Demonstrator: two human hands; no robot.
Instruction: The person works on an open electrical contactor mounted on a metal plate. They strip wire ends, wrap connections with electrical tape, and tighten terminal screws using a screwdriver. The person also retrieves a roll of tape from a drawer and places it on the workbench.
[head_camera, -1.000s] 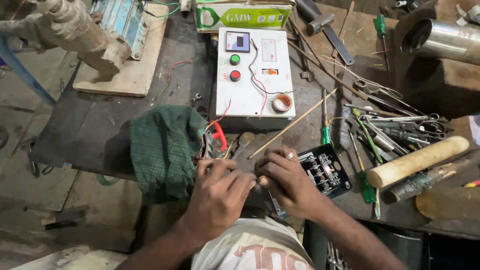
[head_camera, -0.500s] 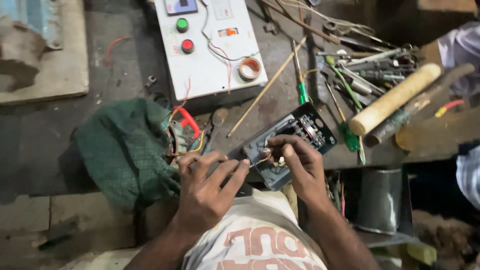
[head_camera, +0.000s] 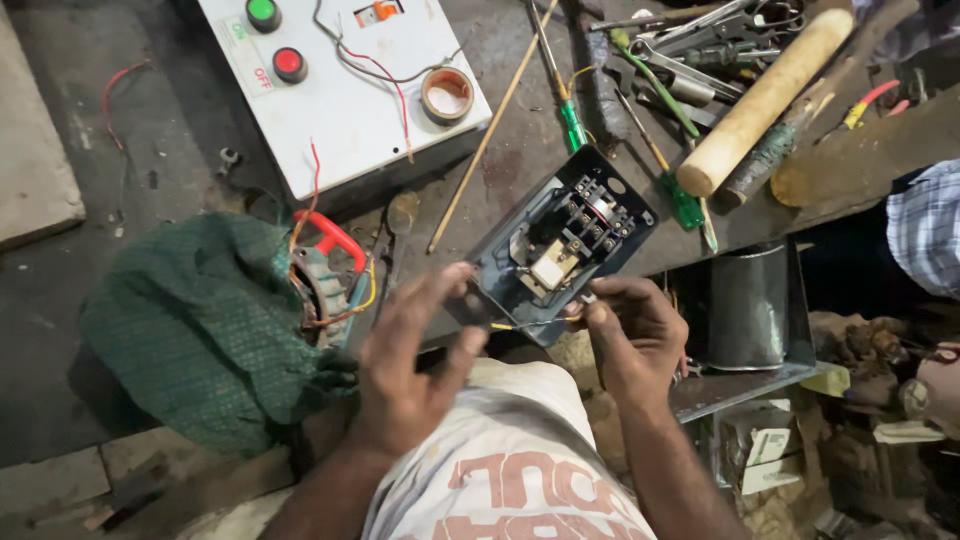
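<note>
An open dark switch box (head_camera: 560, 240) with terminals and a pale relay inside lies at the bench's front edge. A thin yellow wire (head_camera: 530, 323) runs between my two hands just below it. My left hand (head_camera: 415, 360) pinches one end of the wire between thumb and fingers. My right hand (head_camera: 630, 330) pinches the other end at the box's lower corner.
A white control panel (head_camera: 340, 110) with green and red buttons and a tape roll (head_camera: 447, 94) lies behind. A green cloth (head_camera: 190, 330) half covers a motor part (head_camera: 325, 280) on the left. Screwdrivers, wrenches and a wooden handle (head_camera: 765, 100) crowd the right. Another person's checked sleeve (head_camera: 925, 230) is at far right.
The view has moved closer and shifted down-right. My hands have stayed at the box's lower edge, and the thin wire is now stretched between them.
</note>
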